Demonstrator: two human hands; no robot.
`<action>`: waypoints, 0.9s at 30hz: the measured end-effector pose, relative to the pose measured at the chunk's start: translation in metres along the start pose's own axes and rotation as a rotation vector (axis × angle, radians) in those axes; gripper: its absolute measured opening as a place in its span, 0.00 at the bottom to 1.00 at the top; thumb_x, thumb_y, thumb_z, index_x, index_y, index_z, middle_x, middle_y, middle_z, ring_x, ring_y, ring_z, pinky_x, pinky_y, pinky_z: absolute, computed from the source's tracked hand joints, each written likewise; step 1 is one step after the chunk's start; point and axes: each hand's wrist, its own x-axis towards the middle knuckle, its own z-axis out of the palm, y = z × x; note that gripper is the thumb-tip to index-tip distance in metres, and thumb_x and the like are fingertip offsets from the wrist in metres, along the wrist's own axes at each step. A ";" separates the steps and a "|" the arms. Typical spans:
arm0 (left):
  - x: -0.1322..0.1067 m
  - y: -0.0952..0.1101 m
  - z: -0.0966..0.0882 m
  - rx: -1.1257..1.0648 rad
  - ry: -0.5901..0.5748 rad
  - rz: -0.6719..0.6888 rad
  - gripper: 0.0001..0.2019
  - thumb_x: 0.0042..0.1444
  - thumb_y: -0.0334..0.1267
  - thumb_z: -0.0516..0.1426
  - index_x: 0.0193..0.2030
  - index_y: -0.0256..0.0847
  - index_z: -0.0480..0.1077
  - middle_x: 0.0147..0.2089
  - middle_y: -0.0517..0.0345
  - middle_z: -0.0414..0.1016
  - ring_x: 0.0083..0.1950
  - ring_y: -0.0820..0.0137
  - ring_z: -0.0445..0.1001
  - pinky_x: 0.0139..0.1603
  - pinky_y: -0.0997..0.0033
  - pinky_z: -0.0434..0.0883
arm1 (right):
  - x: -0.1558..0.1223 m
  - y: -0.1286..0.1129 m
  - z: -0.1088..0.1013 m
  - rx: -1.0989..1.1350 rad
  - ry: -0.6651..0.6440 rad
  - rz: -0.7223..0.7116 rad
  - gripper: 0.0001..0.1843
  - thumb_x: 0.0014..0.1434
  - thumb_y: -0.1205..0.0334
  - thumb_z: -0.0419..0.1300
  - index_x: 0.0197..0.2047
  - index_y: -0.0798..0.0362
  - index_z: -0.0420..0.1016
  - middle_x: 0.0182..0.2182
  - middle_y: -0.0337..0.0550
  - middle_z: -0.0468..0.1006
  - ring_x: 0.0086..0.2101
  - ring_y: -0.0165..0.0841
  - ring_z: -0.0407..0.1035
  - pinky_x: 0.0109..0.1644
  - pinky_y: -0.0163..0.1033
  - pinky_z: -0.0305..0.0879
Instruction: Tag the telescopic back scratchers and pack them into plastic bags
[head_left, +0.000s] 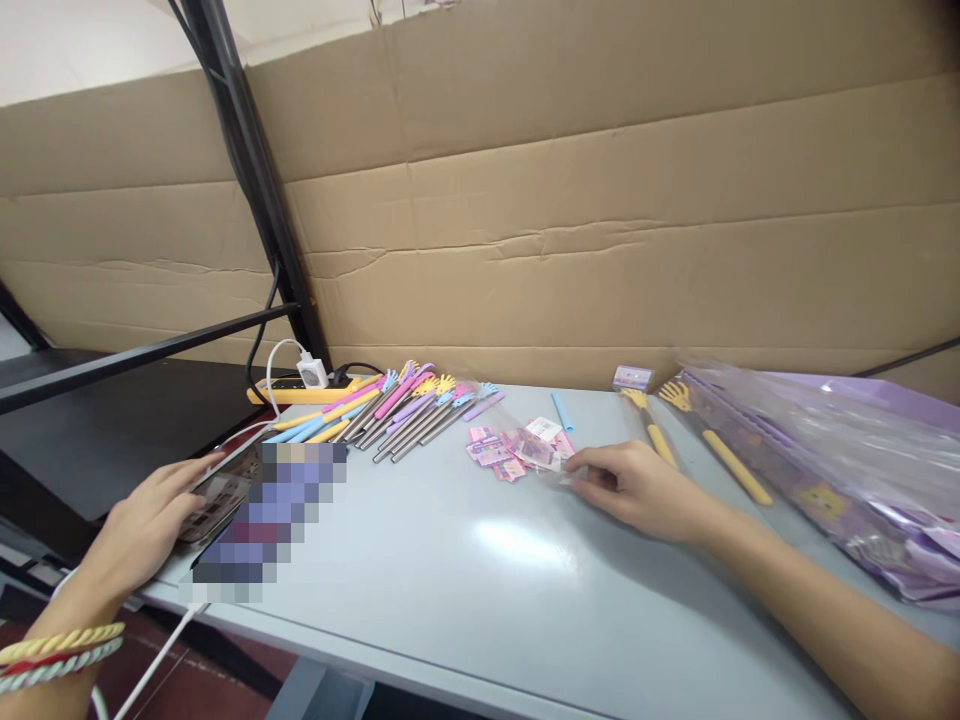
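Note:
My left hand point(146, 515) rests on a phone point(225, 495) at the table's left edge, its fingers stretched out and its thumb over the screen. Beside that phone lies a blurred-out screen point(262, 520). My right hand point(637, 490) is closed in a pinch on the edge of a clear plastic bag point(559, 475), which lies over small pink and purple cards point(495, 450). Just right of this hand are two yellow-handled back scratchers, one nearer point(656, 440) and partly hidden by the hand, one farther right point(735, 465).
Several colourful back scratchers point(397, 410) with metal rods lie piled at the back. A light blue tube point(562, 411) is behind the cards. Purple printed plastic packaging point(817, 480) covers the right side. A yellow power strip point(277, 396) with a white charger point(312, 372) stands at the back left.

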 end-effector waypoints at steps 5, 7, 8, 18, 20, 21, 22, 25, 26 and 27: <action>-0.008 0.019 -0.008 -0.100 0.148 -0.236 0.27 0.43 0.48 0.43 0.44 0.38 0.71 0.48 0.53 0.73 0.49 0.59 0.70 0.52 0.62 0.65 | 0.000 -0.001 0.000 0.003 -0.011 0.000 0.12 0.57 0.59 0.52 0.37 0.54 0.74 0.17 0.37 0.68 0.19 0.26 0.59 0.25 0.32 0.55; -0.011 0.026 -0.011 -0.063 0.132 -0.308 0.24 0.43 0.47 0.45 0.40 0.41 0.73 0.43 0.55 0.76 0.43 0.60 0.72 0.47 0.63 0.67 | 0.000 -0.001 0.000 -0.002 -0.013 -0.002 0.12 0.57 0.59 0.52 0.37 0.54 0.74 0.17 0.37 0.68 0.19 0.26 0.59 0.25 0.32 0.55; -0.011 0.028 -0.011 -0.043 0.112 -0.330 0.23 0.42 0.47 0.45 0.39 0.42 0.73 0.41 0.56 0.77 0.40 0.61 0.73 0.45 0.63 0.68 | 0.000 0.000 0.000 -0.006 -0.013 -0.001 0.12 0.57 0.59 0.52 0.37 0.54 0.74 0.17 0.37 0.68 0.19 0.26 0.58 0.25 0.32 0.55; -0.011 0.020 -0.010 -0.043 0.100 -0.384 0.22 0.40 0.38 0.46 0.39 0.43 0.74 0.35 0.58 0.78 0.38 0.63 0.74 0.35 0.71 0.67 | 0.000 -0.003 -0.001 -0.003 -0.023 0.008 0.13 0.58 0.58 0.51 0.36 0.54 0.73 0.17 0.37 0.67 0.19 0.26 0.58 0.24 0.32 0.54; -0.011 0.023 -0.012 -0.034 0.107 -0.364 0.21 0.39 0.38 0.46 0.37 0.43 0.74 0.33 0.58 0.78 0.37 0.62 0.74 0.34 0.70 0.67 | 0.000 -0.002 -0.001 0.000 -0.024 0.001 0.13 0.58 0.58 0.51 0.37 0.54 0.73 0.17 0.37 0.67 0.19 0.26 0.58 0.24 0.32 0.54; -0.012 0.024 -0.014 -0.031 0.106 -0.359 0.20 0.40 0.39 0.46 0.37 0.43 0.74 0.32 0.58 0.78 0.36 0.62 0.74 0.33 0.70 0.67 | 0.000 -0.002 -0.001 0.000 -0.024 -0.005 0.13 0.58 0.57 0.50 0.37 0.54 0.73 0.17 0.37 0.67 0.19 0.26 0.58 0.24 0.32 0.54; -0.012 0.026 -0.015 -0.029 0.100 -0.355 0.20 0.40 0.40 0.46 0.37 0.43 0.75 0.30 0.58 0.78 0.35 0.62 0.74 0.33 0.69 0.67 | 0.000 -0.001 -0.001 0.001 -0.022 -0.010 0.13 0.59 0.57 0.50 0.37 0.54 0.73 0.17 0.37 0.67 0.19 0.26 0.58 0.24 0.32 0.54; -0.012 0.028 -0.017 -0.056 0.058 -0.342 0.21 0.39 0.47 0.50 0.38 0.43 0.74 0.29 0.58 0.78 0.30 0.62 0.74 0.29 0.69 0.67 | -0.001 0.000 0.000 0.009 -0.012 -0.019 0.14 0.59 0.57 0.50 0.37 0.54 0.73 0.17 0.38 0.67 0.19 0.26 0.57 0.24 0.33 0.54; -0.012 0.026 -0.016 -0.077 0.046 -0.327 0.23 0.38 0.50 0.52 0.39 0.43 0.74 0.30 0.58 0.78 0.28 0.63 0.73 0.28 0.69 0.67 | -0.001 0.000 0.000 0.011 -0.011 -0.020 0.14 0.59 0.57 0.50 0.37 0.55 0.73 0.17 0.38 0.67 0.19 0.26 0.57 0.24 0.33 0.54; -0.012 0.024 -0.016 -0.104 0.042 -0.307 0.25 0.36 0.53 0.52 0.39 0.42 0.74 0.31 0.57 0.78 0.28 0.63 0.73 0.28 0.69 0.67 | -0.001 0.000 0.000 0.011 -0.010 -0.019 0.14 0.59 0.56 0.50 0.37 0.55 0.74 0.17 0.38 0.67 0.19 0.26 0.57 0.24 0.33 0.54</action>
